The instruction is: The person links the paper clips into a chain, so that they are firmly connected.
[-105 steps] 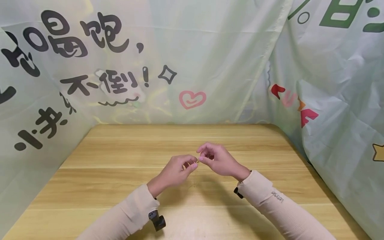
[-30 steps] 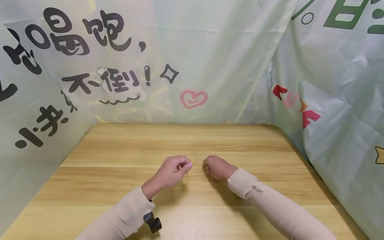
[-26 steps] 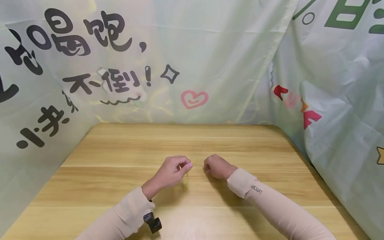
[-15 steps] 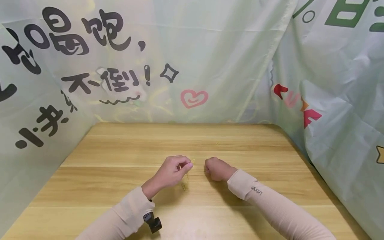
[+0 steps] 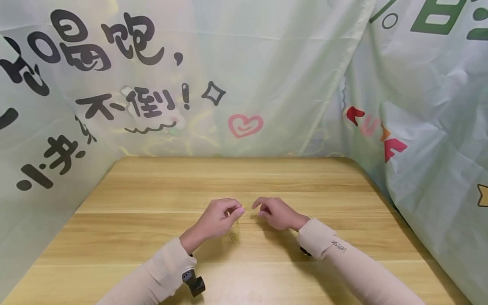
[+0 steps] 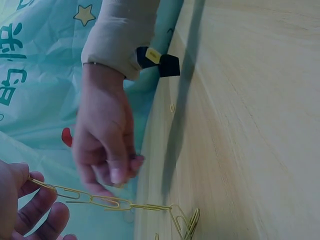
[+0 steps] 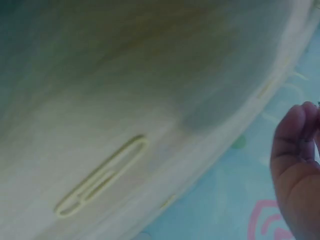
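Note:
My left hand [image 5: 215,218] pinches one end of a chain of yellow paper clips [image 6: 150,206] between thumb and fingertips. The chain hangs from these fingers to the tabletop, where its far end is bunched up; one clip [image 5: 245,206] sticks out past the fingertips. Just to the right, my right hand [image 5: 280,214] hovers with the index finger bent toward that clip. A small bit of yellow paper clip [image 6: 119,186] shows at its thumb tip in the left wrist view; the rest is hidden by the fingers. The right wrist view catches part of this hand [image 7: 295,165] at its edge.
A loose yellow paper clip [image 7: 100,177] lies on the wooden table [image 5: 152,237]; another small clip [image 5: 275,182] lies farther back. Printed cloth curtains [image 5: 289,84] enclose the back and sides. Black wrist cameras [image 5: 193,283] hang under the sleeves.
Earlier, both hands met at the fingertips. The right hand then lowered to the right with curled fingers; now it has risen slightly, its index finger reaching left. The left hand keeps holding the chain.

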A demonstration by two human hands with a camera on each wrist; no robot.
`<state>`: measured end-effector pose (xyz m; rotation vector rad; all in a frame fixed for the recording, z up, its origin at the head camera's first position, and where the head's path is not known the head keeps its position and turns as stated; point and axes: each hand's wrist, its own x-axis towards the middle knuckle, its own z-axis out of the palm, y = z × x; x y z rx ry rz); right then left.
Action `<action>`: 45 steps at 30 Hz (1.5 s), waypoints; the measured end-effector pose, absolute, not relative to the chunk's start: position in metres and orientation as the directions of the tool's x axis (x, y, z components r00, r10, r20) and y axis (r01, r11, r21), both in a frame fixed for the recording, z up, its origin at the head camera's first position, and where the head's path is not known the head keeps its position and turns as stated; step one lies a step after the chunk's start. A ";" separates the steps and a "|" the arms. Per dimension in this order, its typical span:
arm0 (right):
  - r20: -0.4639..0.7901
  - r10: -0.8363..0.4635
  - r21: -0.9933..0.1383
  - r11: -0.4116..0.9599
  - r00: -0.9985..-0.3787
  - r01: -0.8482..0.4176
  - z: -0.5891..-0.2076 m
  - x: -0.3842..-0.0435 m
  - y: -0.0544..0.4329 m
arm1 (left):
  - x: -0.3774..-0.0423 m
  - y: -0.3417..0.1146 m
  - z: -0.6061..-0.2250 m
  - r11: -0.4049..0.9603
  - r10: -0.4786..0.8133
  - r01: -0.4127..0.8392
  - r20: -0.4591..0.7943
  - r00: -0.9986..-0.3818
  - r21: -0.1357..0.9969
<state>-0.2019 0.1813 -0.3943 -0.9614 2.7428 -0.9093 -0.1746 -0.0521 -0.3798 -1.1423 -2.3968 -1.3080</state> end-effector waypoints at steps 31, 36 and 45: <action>0.175 -0.556 -0.881 0.280 -0.812 -0.382 -0.353 -0.179 0.175 | -0.176 -0.048 -0.379 0.346 0.557 0.744 0.513 -0.653 0.572; 0.134 -0.550 -0.920 0.240 -0.824 -0.310 -0.348 -0.177 0.174 | -0.178 -0.046 -0.381 0.357 0.577 0.797 0.555 -0.599 0.487; 0.111 -0.568 -0.940 0.207 -0.816 -0.272 -0.347 -0.175 0.173 | -0.178 -0.044 -0.381 0.346 0.575 0.807 0.571 -0.586 0.480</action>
